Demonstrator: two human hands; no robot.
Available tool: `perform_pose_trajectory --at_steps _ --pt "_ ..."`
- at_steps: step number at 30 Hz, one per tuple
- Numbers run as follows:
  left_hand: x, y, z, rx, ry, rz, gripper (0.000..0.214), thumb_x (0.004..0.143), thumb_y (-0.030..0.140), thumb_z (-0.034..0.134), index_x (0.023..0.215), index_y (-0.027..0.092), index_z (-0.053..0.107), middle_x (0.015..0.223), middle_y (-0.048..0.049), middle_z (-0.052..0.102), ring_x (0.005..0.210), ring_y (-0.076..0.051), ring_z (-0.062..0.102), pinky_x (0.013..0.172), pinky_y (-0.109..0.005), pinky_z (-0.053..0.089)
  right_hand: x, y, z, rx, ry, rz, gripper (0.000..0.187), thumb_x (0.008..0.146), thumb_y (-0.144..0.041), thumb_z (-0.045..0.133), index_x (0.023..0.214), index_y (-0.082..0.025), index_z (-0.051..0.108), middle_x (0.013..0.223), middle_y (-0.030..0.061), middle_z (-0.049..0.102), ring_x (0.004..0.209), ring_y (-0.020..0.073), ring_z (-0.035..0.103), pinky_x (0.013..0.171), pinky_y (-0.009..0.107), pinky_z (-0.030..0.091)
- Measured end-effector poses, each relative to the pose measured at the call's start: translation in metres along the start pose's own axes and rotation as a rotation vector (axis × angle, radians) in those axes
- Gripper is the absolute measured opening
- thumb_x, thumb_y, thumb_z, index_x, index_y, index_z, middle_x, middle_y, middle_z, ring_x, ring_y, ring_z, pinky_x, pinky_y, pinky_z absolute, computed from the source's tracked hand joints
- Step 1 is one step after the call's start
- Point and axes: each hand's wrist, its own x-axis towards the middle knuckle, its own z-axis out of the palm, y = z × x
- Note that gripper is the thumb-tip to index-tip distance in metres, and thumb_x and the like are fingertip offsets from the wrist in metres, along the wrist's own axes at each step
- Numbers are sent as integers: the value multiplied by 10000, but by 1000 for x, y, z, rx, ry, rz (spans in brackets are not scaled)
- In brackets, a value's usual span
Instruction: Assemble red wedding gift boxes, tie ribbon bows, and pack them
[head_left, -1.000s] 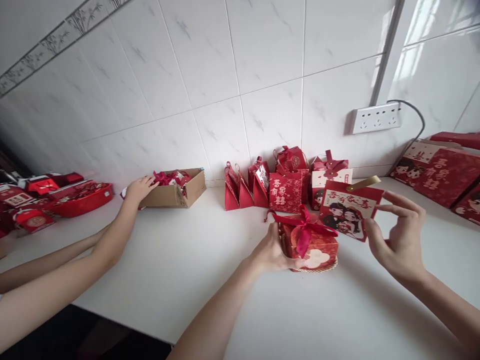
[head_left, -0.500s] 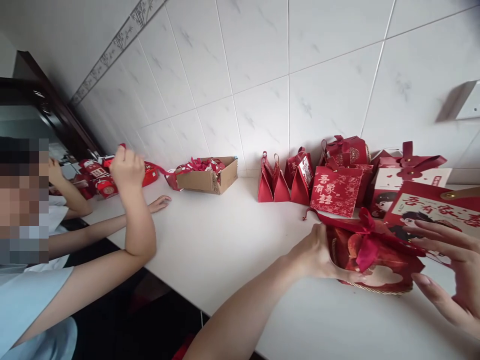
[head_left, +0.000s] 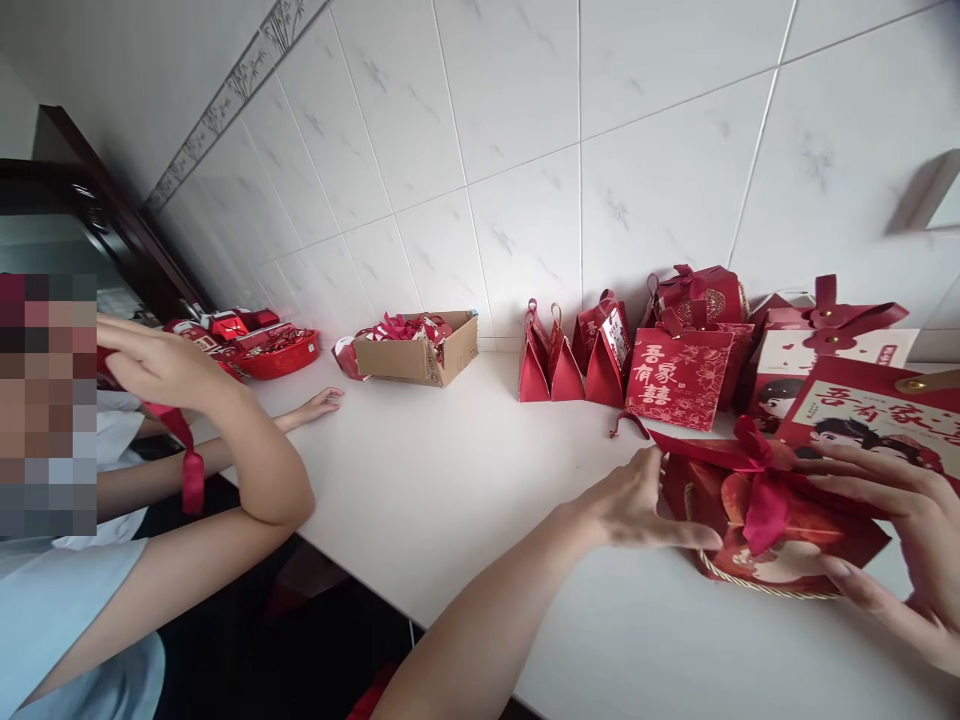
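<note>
Grips left end of ribboned box [head_left: 780, 562] with left hand [head_left: 634, 510], thumb over front, other fingers mostly hidden behind. Spreads right hand [head_left: 900, 530] about box's right end, thumb well apart from fingers; cannot tell whether pads press. Between both hands, then: ribboned box on white counter [head_left: 487, 500], long axis roughly left to right, left hand nearer, in contact. Over box top, red bow [head_left: 766, 508]; along lower front edge, gold cord [head_left: 765, 591]. Just behind box, toward right: couple-print bag [head_left: 885, 395]. Behind, toward left: floral bag [head_left: 679, 385], then three peaked boxes [head_left: 568, 380]. Well left of box: cardboard carton [head_left: 394, 362] with red pieces inside, then co-worker's raised hand [head_left: 169, 365], with red ribbon [head_left: 193, 480] dangling below.
</note>
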Motion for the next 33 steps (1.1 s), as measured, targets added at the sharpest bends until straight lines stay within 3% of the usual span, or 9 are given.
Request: perform_pose_trajectory --at_steps 4,8,11,15,19,22,25,29,33 --pt "-2 -6 -3 -113 70 -133 759 746 712 498 1310 205 441 932 -77 647 836 -254 638 775 -403 492 0 11 -4 13 0 -60 552 857 -565 425 1379 -420 323 1228 150 526 1229 400 451 908 599 450" --pt "2 -6 -2 -187 214 -145 663 873 655 207 1254 185 478 644 -7 574 648 -203 615 700 -350 475 1 13 -7 66 -27 -53 515 889 -559 369 1347 -326 355 1240 183 539 1168 349 518 856 520 486" --pt "9 -4 -3 -250 267 -153 594 843 656 290 1041 162 553 619 4 549 593 -180 599 647 -313 465 5 8 -8 19 -26 -10 459 910 -513 382 1293 -261 377 1210 184 534 1160 338 513 881 486 477" --pt "13 -2 -5 -345 205 -158 551 772 701 378 707 174 525 578 -1 556 521 -156 572 573 -286 456 9 2 -8 50 -92 132 473 894 -470 435 1265 -187 360 1215 190 499 1158 345 501 912 494 449" --pt "8 6 -9 -401 51 -146 488 722 630 562 563 170 523 487 2 564 486 -138 558 544 -252 434 11 -5 -7 307 -200 384 498 889 -521 406 1256 -197 314 1201 169 509 1073 304 541 912 502 432" --pt "5 9 -15 -433 -100 -170 598 704 710 492 474 160 543 400 -48 558 373 -154 516 438 -269 393 15 -11 -6 635 -275 505 537 872 -569 424 1264 -225 294 1172 123 538 1059 257 552 922 452 438" --pt "8 11 -20 -427 -28 -183 628 719 739 413 460 175 508 394 -49 555 364 -144 511 426 -257 373 22 -13 -7 781 -178 578 532 850 -635 396 1205 -239 383 1199 98 525 1075 224 542 917 394 446" --pt "14 16 -17 -378 182 -194 512 763 652 442 535 193 460 391 32 490 373 -108 474 442 -228 360 34 -15 -9 619 -41 742 480 868 -634 312 909 -205 524 930 54 568 830 187 560 749 348 462" --pt "15 28 -4 -311 238 -229 472 766 580 507 504 200 409 384 48 456 372 -102 446 427 -225 338 41 -26 -11 489 -48 792 406 849 -581 432 729 -198 495 701 -4 507 668 154 469 660 313 388"
